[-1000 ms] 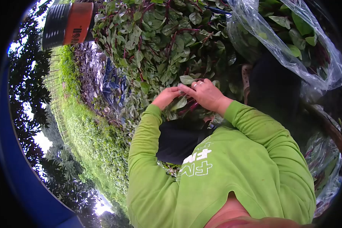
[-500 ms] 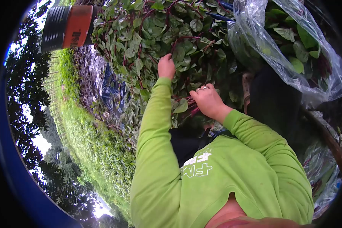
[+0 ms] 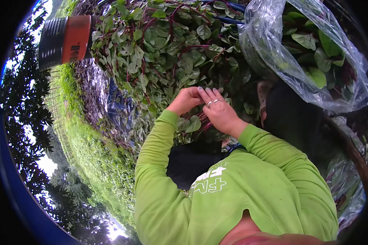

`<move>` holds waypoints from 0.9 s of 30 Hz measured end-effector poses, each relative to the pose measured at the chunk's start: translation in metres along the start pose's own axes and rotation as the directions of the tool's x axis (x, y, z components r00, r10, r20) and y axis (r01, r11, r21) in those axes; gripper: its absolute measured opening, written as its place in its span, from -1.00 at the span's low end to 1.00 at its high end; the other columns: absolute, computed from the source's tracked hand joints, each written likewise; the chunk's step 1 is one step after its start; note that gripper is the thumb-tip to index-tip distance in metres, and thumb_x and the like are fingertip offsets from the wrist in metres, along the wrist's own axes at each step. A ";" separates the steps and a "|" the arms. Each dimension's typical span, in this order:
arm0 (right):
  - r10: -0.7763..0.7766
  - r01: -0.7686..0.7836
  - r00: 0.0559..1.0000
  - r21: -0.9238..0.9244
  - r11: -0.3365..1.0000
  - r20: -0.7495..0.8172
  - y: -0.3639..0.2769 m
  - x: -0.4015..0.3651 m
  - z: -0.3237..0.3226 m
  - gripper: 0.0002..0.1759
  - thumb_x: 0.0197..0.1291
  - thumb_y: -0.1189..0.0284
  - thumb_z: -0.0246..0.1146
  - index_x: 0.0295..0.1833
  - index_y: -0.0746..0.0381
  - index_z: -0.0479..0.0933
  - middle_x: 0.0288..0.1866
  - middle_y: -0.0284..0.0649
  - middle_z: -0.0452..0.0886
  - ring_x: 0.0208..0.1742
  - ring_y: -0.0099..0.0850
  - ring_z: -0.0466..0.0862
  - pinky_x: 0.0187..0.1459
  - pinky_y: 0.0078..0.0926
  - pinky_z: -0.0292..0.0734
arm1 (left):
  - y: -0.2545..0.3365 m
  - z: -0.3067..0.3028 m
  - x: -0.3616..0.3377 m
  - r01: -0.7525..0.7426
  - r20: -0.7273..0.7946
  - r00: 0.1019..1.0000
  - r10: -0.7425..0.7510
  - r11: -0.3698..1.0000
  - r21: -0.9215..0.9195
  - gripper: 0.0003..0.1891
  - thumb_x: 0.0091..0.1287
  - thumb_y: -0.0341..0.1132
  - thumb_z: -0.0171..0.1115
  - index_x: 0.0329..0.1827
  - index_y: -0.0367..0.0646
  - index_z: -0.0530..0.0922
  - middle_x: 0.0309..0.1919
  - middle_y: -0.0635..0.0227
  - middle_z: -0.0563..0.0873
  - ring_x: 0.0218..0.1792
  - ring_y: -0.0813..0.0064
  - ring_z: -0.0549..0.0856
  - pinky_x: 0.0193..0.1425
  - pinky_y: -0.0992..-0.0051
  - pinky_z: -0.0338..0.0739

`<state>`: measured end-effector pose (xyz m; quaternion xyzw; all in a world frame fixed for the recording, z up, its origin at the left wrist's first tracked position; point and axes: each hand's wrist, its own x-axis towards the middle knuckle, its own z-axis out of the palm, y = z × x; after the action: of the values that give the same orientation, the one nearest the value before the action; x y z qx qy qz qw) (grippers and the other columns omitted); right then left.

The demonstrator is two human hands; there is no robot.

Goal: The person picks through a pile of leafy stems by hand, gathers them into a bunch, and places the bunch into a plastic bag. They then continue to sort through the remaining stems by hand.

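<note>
My right hand [image 3: 221,114], with a ring on one finger, is closed over a small bunch of red-stemmed leafy greens [image 3: 194,123], whose stems and leaves stick out beneath the palm. Its fingers reach forward over the fingertips of my left hand [image 3: 187,100]. The left hand's fingers are bent and pressed together against the right hand; what they grip, if anything, is hidden. Just beyond both hands lies a large heap of the same greens [image 3: 151,57], with dark red stems among green leaves.
At the right, a clear plastic bag [image 3: 270,45] stands open with leaves inside. A black and orange drum-like container [image 3: 67,41] is at upper left. Blue sheeting [image 3: 114,98] lies beside the heap. A brown curved bar [image 3: 351,155] and more plastic [image 3: 343,175] are at far right.
My left hand has come back from the heap toward me and now meets my right hand. The right hand has stayed near the same place, its fingers now stretched over the left's.
</note>
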<state>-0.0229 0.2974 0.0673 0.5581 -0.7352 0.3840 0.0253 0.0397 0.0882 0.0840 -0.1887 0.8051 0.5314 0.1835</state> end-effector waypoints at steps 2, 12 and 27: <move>0.141 -0.146 0.981 0.026 0.989 0.131 -0.003 -0.006 0.004 -0.89 0.16 0.44 0.18 -0.30 0.21 0.59 0.06 -0.08 0.63 -0.05 -0.23 0.68 0.04 -0.19 0.51 | 0.009 -0.014 0.005 0.242 0.174 0.960 -0.221 0.964 -0.110 -0.75 0.20 -0.49 0.40 -0.05 -0.22 0.77 -0.19 0.37 0.81 -0.22 0.55 0.71 -0.04 0.48 0.61; 0.122 -0.112 0.943 -0.049 0.993 0.309 -0.007 -0.008 -0.003 -0.80 0.17 0.43 0.20 -0.11 0.23 0.59 -0.17 -0.19 0.67 -0.05 -0.22 0.68 -0.01 -0.24 0.52 | -0.009 -0.048 0.139 0.174 -0.485 0.783 0.389 0.612 0.772 -0.67 0.33 -0.41 0.31 0.16 -0.07 0.68 -0.06 0.10 0.70 0.04 0.05 0.69 0.11 0.15 0.62; -0.065 0.064 0.998 -0.074 0.995 -0.015 -0.013 -0.015 0.004 -0.83 0.25 0.37 0.19 -0.15 0.17 0.63 0.33 -0.15 0.58 0.43 -0.22 0.51 0.22 -0.25 0.46 | 0.005 0.037 -0.083 0.131 -0.318 0.935 -0.157 0.986 -0.101 -0.76 0.39 -0.53 0.25 0.09 -0.21 0.62 -0.17 0.36 0.73 -0.06 0.42 0.71 0.08 0.44 0.58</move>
<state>-0.0045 0.3066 0.0647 0.5768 -0.7301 0.3607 0.0646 0.1122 0.1331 0.1158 -0.3393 0.7870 0.5091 0.0793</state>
